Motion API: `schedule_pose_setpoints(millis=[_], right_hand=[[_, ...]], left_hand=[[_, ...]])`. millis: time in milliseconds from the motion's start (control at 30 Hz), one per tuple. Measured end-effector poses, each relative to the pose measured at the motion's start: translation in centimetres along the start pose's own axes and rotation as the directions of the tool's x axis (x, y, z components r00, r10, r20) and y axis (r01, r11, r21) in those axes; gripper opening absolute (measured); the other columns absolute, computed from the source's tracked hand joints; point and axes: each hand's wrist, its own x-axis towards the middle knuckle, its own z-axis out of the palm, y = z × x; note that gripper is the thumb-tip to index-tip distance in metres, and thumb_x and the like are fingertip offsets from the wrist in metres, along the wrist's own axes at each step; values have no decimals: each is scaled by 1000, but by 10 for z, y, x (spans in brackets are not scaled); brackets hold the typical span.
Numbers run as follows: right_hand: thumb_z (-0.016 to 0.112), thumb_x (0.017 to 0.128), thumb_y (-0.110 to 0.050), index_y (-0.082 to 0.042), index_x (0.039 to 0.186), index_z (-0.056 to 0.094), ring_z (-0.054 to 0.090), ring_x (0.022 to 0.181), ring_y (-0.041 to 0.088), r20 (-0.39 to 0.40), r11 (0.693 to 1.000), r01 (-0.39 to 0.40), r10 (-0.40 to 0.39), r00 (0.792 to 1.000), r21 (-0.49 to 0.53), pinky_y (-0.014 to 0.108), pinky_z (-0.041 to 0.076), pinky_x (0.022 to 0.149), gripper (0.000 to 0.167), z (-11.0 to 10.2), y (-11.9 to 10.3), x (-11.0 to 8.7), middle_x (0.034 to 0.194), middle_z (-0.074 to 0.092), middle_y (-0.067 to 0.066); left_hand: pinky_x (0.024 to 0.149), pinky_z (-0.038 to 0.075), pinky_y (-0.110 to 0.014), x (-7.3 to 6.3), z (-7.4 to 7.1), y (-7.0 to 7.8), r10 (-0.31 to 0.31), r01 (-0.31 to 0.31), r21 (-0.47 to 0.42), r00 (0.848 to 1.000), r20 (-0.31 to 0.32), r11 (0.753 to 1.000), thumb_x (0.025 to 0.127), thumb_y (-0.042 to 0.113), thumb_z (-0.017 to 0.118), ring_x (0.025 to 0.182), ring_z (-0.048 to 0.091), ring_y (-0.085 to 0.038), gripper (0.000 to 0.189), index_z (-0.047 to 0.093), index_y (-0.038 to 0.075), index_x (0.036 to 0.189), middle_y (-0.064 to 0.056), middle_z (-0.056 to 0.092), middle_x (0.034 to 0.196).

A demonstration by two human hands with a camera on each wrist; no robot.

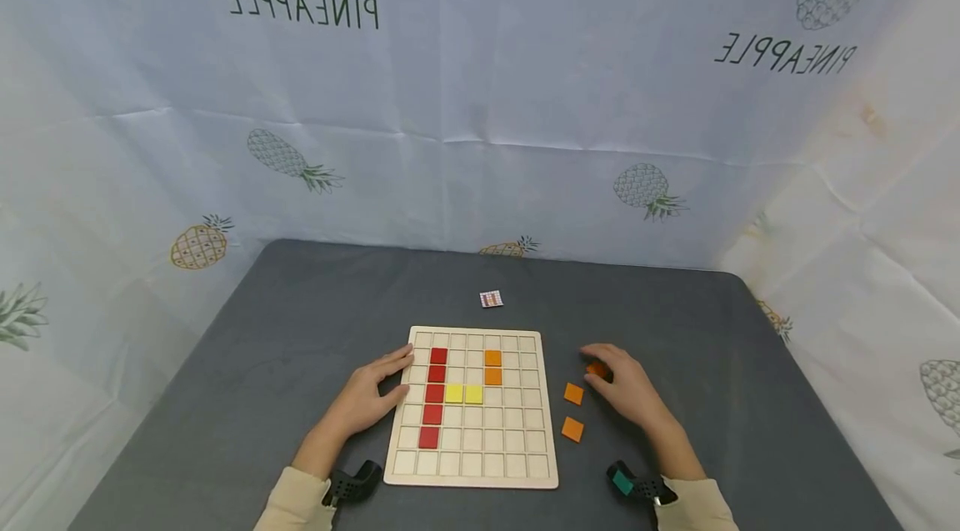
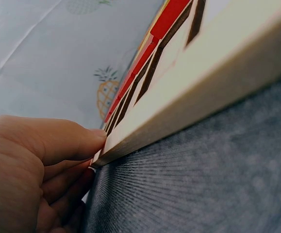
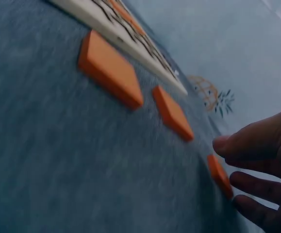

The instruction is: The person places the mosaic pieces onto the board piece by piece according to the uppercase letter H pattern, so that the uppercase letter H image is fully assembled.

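A pale wooden grid board (image 1: 525, 464) lies flat on the table. It carries a column of several red tiles (image 1: 435, 393), two yellow tiles (image 1: 463, 393) and two orange tiles (image 1: 492, 367). My left hand (image 1: 365, 399) touches the board's left edge with its thumb and fingertips, the fingers fairly straight. To the right of the board, my right hand (image 1: 628, 385) reaches over an orange tile (image 1: 597, 369), which it partly covers. In the right wrist view that tile (image 3: 220, 177) lies just past the parted thumb and fingers, seemingly ungripped.
Two more loose orange tiles, a nearer one (image 1: 572, 429) and a farther one (image 1: 573, 393), lie between the board and my right hand. Behind the board is a small patterned card (image 1: 491, 298). A pineapple-print cloth (image 1: 450, 197) hangs behind the dark table (image 1: 360, 289).
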Motion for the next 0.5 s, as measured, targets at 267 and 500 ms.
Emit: schedule_pose_setpoints(millis=[267, 500], right_hand=[[68, 84, -4, -1, 122, 62, 54, 112, 37, -22, 1000, 26, -26, 999, -8, 56, 44, 92, 39, 0, 11, -11, 121, 60, 15], [70, 82, -3, -3, 120, 64, 56, 108, 33, -58, 1000, 21, -21, 998, -6, 53, 46, 90, 38, 2, 16, -10, 115, 60, 13]], left_hand=[[101, 42, -51, 0, -1, 1, -8, 8, -3, 1000, -6, 1000, 85, 14, 68, 132, 45, -29, 49, 57, 3, 132, -7, 49, 143], [101, 42, -51, 0, 0, 0, 8, -8, -5, 1000, -19, 1000, 85, 14, 69, 131, 46, -30, 49, 57, 2, 131, -8, 49, 142]])
